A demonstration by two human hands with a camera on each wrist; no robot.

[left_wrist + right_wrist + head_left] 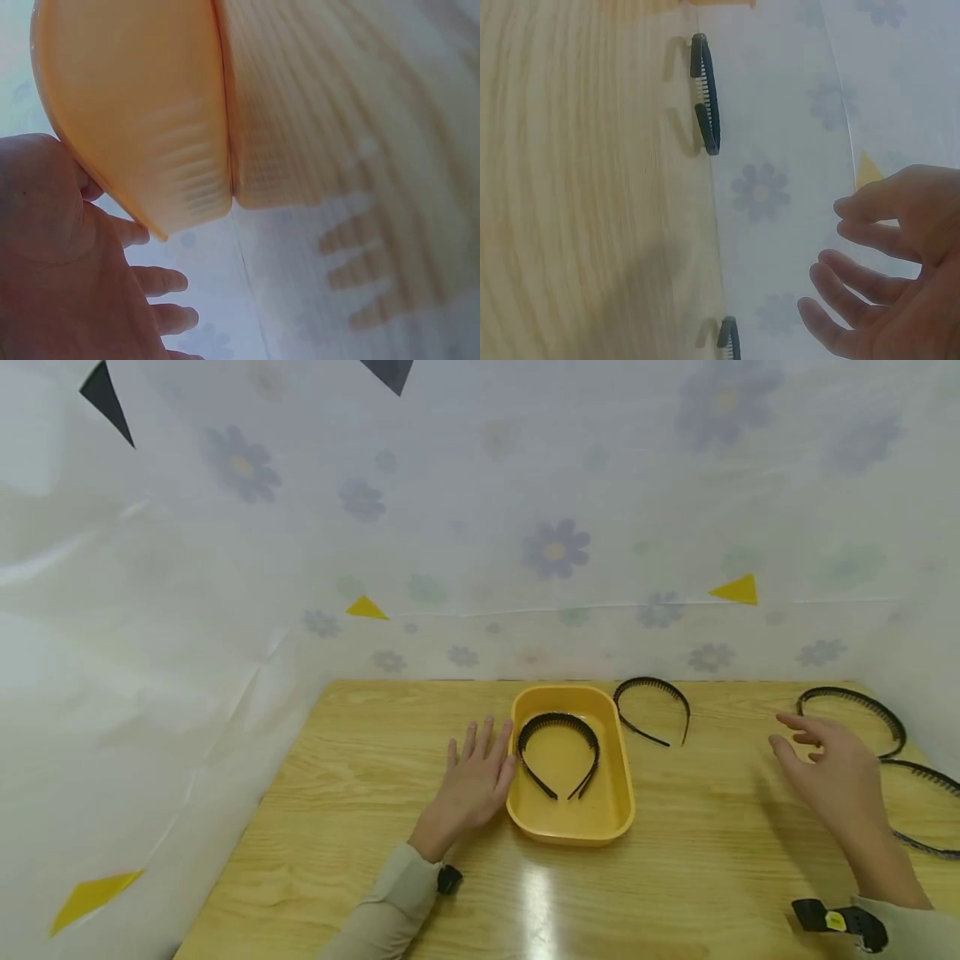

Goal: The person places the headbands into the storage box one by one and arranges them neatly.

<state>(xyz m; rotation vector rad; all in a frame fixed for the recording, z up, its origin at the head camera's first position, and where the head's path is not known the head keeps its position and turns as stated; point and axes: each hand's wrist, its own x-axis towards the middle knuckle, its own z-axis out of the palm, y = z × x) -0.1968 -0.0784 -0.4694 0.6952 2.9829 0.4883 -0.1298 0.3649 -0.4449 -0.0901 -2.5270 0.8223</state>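
Observation:
A yellow plastic tray [572, 827] stands on the wooden table with one black toothed headband [558, 719] lying in it. Against its left rim rests my left hand [474, 785], fingers straight; the left wrist view has the thumb side touching the tray's edge [97, 176]. My right hand [832, 772] hovers over the right part of the table, fingers loosely bent around nothing. Beyond that hand lies a second headband [862, 696], and a third headband [926, 843] is partly cut off at the frame's right side. Another headband [714, 97] shows in the right wrist view.
Just right of the tray, near the back edge, lies a black headband [652, 680]. The light wood table [360, 760] meets a white flower-patterned sheet [465, 543] behind and at the sides. Yellow triangles [738, 589] mark the sheet.

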